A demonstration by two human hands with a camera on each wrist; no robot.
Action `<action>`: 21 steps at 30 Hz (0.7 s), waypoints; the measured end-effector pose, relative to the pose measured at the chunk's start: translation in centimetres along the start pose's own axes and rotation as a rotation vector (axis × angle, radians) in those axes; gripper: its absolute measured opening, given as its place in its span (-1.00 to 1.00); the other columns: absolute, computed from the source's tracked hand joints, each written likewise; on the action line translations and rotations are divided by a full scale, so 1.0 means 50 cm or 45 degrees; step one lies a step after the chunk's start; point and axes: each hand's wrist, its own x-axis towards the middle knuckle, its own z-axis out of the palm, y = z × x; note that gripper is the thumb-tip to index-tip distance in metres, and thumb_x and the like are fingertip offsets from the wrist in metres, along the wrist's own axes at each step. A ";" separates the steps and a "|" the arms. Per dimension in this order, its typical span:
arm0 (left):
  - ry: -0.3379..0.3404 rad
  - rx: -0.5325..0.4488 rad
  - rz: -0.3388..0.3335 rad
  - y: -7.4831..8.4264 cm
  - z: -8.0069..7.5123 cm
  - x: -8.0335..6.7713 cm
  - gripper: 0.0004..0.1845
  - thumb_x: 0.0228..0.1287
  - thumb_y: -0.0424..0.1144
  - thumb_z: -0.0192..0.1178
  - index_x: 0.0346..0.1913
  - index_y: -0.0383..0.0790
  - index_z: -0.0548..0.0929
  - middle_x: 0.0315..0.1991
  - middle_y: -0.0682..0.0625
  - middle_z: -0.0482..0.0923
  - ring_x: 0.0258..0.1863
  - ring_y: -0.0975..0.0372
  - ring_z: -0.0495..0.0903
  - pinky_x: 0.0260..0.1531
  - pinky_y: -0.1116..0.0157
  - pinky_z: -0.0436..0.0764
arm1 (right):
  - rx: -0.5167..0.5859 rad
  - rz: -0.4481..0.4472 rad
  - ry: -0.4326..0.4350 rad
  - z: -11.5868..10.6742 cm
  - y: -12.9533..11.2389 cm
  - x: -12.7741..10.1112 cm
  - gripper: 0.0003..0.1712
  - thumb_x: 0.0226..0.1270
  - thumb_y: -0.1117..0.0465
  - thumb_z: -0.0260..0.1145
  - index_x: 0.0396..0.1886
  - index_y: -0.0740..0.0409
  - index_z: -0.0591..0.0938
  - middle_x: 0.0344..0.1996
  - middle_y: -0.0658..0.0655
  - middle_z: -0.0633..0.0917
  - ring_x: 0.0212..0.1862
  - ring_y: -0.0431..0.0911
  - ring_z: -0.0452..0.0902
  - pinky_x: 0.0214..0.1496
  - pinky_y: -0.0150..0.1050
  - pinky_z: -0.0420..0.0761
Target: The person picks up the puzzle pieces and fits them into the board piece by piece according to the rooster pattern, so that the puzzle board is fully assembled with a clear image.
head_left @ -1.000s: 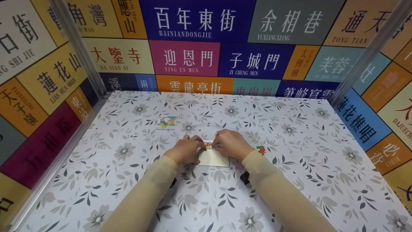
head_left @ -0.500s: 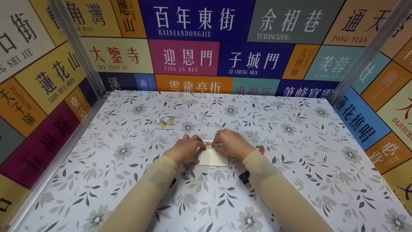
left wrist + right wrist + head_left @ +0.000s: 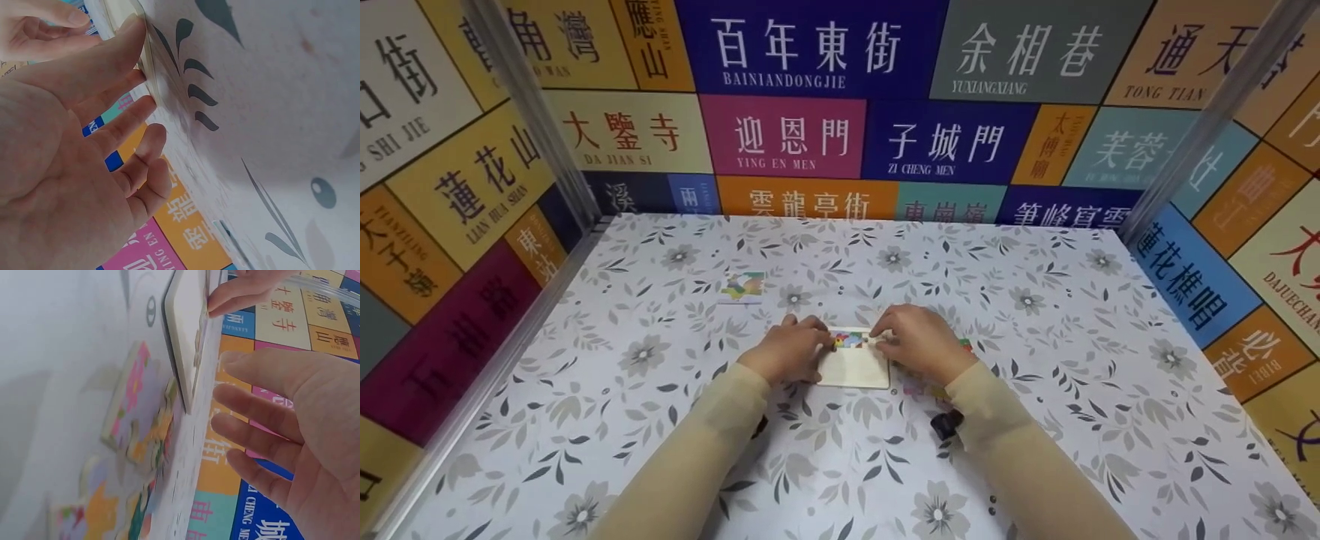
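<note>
A pale jigsaw board (image 3: pixel 853 373) lies on the patterned tabletop, with a strip of colourful puzzle pieces (image 3: pixel 849 340) along its far side. My left hand (image 3: pixel 789 349) holds the board's left edge; in the left wrist view the thumb (image 3: pixel 121 48) lies on its rim. My right hand (image 3: pixel 919 341) hovers by the far right corner, fingertips near the strip. In the right wrist view the right hand's fingers (image 3: pixel 256 405) are loosely extended with nothing between them. Loose puzzle pieces (image 3: pixel 135 396) lie right of the board, partly hidden under the right hand and wrist in the head view.
A small colourful picture card (image 3: pixel 744 287) lies farther back on the left. The white floral tabletop (image 3: pixel 652 427) is bounded by sign-covered walls (image 3: pixel 780 135) at the back and sides. A dark wrist camera (image 3: pixel 946 424) sits under the right sleeve.
My right hand has drawn back to the right and its fingers have loosened, uncovering more of the piece strip. My left hand stays at the board's left edge.
</note>
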 end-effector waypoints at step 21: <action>0.028 -0.019 0.039 -0.004 0.000 -0.002 -0.42 0.10 -0.23 0.56 0.24 -0.04 0.69 0.40 -0.05 0.46 0.25 -0.08 0.41 0.23 -0.06 0.47 | -0.063 0.171 0.040 -0.041 0.093 -0.077 -0.79 0.33 0.11 0.48 -0.11 0.05 0.85 -0.06 0.09 0.81 0.01 0.06 0.71 0.11 0.07 0.66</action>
